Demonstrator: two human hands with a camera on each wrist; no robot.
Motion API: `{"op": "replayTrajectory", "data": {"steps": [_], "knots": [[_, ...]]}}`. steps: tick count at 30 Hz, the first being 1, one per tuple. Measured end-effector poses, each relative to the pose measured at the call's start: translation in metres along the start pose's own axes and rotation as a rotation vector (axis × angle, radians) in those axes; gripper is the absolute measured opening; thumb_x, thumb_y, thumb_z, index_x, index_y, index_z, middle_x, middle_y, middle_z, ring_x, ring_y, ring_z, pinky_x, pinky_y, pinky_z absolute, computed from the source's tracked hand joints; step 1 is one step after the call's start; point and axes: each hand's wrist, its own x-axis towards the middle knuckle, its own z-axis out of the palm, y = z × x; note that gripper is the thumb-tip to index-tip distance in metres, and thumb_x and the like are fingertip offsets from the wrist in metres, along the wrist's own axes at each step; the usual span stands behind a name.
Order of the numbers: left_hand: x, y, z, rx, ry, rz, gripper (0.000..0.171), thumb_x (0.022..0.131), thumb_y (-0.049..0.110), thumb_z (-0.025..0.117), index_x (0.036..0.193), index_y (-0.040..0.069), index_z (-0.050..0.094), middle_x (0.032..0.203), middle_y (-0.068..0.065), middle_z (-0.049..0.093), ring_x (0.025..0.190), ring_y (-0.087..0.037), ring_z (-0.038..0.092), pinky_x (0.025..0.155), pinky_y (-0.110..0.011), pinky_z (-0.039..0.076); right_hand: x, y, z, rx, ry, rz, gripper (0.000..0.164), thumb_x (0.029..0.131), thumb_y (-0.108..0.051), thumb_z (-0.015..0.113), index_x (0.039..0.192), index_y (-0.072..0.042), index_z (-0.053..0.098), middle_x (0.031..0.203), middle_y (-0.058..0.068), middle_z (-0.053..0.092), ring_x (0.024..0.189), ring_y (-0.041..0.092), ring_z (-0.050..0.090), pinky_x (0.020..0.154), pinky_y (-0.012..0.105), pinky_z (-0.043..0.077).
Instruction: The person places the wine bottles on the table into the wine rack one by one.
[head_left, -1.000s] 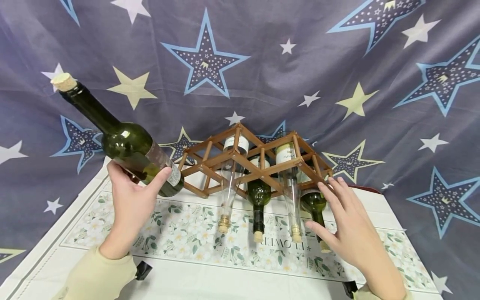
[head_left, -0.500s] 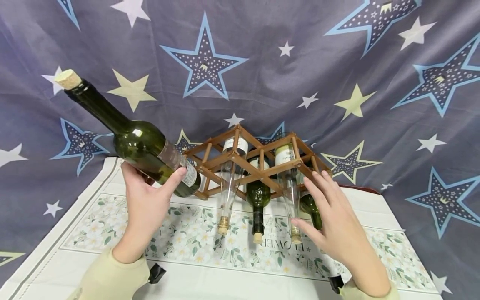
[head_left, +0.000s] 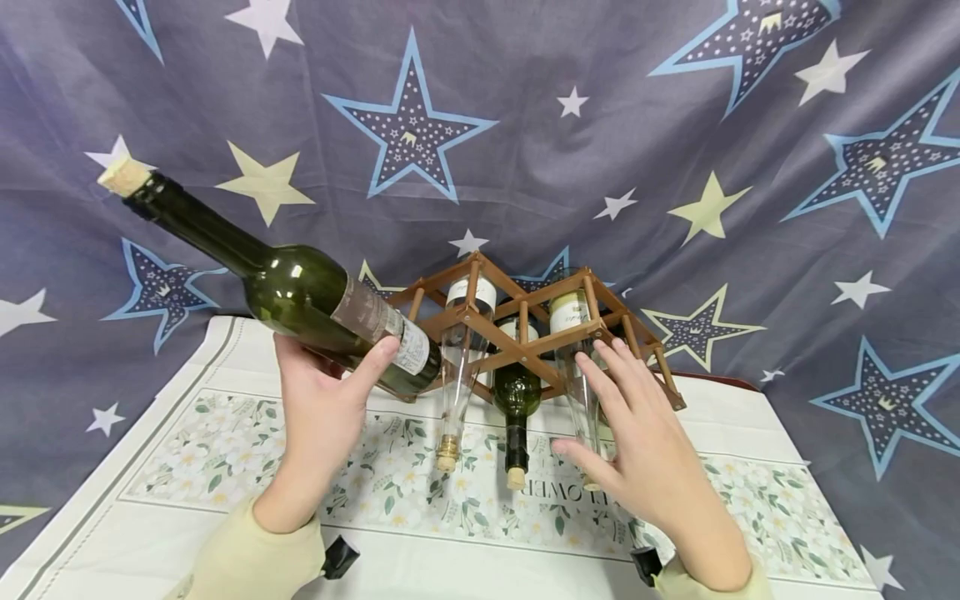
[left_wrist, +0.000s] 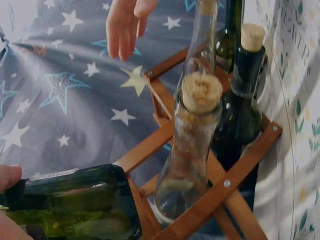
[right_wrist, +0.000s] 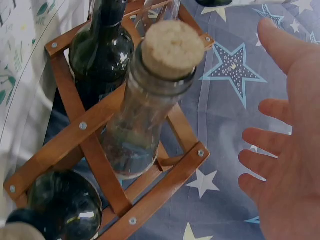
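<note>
My left hand (head_left: pixel 322 417) grips a green wine bottle (head_left: pixel 300 292) low on its body. The bottle is tilted, its corked neck up to the left and its base overlapping the left end of a wooden wine rack (head_left: pixel 523 357). In the rack lie a clear bottle (head_left: pixel 456 375), a dark green bottle (head_left: pixel 517 392) and another clear bottle (head_left: pixel 568 312), corks toward me. My right hand (head_left: pixel 637 425) is spread over the rack's right part, partly covering that second clear bottle. In the right wrist view, the right hand's fingers (right_wrist: pixel 265 145) are extended beside the rack, holding nothing.
A white table cover (head_left: pixel 420 550) with a floral printed band (head_left: pixel 247 458) lies under the rack. Behind hangs a grey-blue curtain (head_left: pixel 525 150) with stars. Another green bottle (right_wrist: pixel 65 205) sits in the rack's right end, hidden by my right hand in the head view.
My left hand has carried the green wine bottle rightward, its base now over the rack's left end, and the bottle leans flatter. My right hand has shifted left across the rack.
</note>
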Motion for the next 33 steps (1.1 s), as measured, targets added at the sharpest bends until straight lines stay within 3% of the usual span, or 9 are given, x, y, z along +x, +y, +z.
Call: {"op": "replayTrajectory", "data": {"steps": [9, 15, 28, 33], "knots": [[-0.009, 0.002, 0.016, -0.131, -0.079, -0.039, 0.079, 0.083, -0.002, 0.076, 0.146, 0.014, 0.030, 0.135, -0.017, 0.049, 0.116, -0.033, 0.058, 0.094, -0.039, 0.051, 0.009, -0.013, 0.008, 0.033, 0.021, -0.036, 0.089, 0.087, -0.058, 0.067, 0.155, -0.010, 0.037, 0.157, 0.014, 0.034, 0.146, 0.035, 0.025, 0.116, 0.054, 0.019], [-0.016, 0.003, 0.024, -0.192, -0.117, -0.109, 0.071, 0.085, 0.001, 0.075, 0.144, 0.011, 0.035, 0.134, -0.018, 0.051, 0.116, -0.033, 0.057, 0.095, -0.041, 0.050, 0.015, -0.025, 0.015, 0.061, 0.036, -0.061, 0.088, 0.088, -0.057, 0.066, 0.155, -0.008, 0.037, 0.156, 0.014, 0.035, 0.145, 0.035, 0.027, 0.116, 0.054, 0.019], [-0.031, 0.002, 0.040, -0.424, -0.179, -0.260, 0.064, 0.091, -0.001, 0.068, 0.146, 0.006, 0.036, 0.143, -0.020, 0.045, 0.131, -0.032, 0.047, 0.107, -0.044, 0.039, 0.019, -0.037, 0.024, 0.087, 0.083, -0.072, 0.088, 0.090, -0.055, 0.065, 0.154, -0.002, 0.036, 0.157, 0.016, 0.033, 0.142, 0.034, 0.034, 0.114, 0.050, 0.027], [-0.039, 0.002, 0.043, -0.483, -0.194, -0.366, 0.060, 0.092, 0.000, 0.066, 0.144, 0.005, 0.037, 0.141, -0.019, 0.046, 0.129, -0.033, 0.049, 0.107, -0.043, 0.040, 0.020, -0.038, 0.028, 0.106, 0.129, -0.094, 0.086, 0.091, -0.052, 0.066, 0.152, 0.002, 0.038, 0.155, 0.018, 0.036, 0.138, 0.035, 0.039, 0.111, 0.048, 0.032]]}}
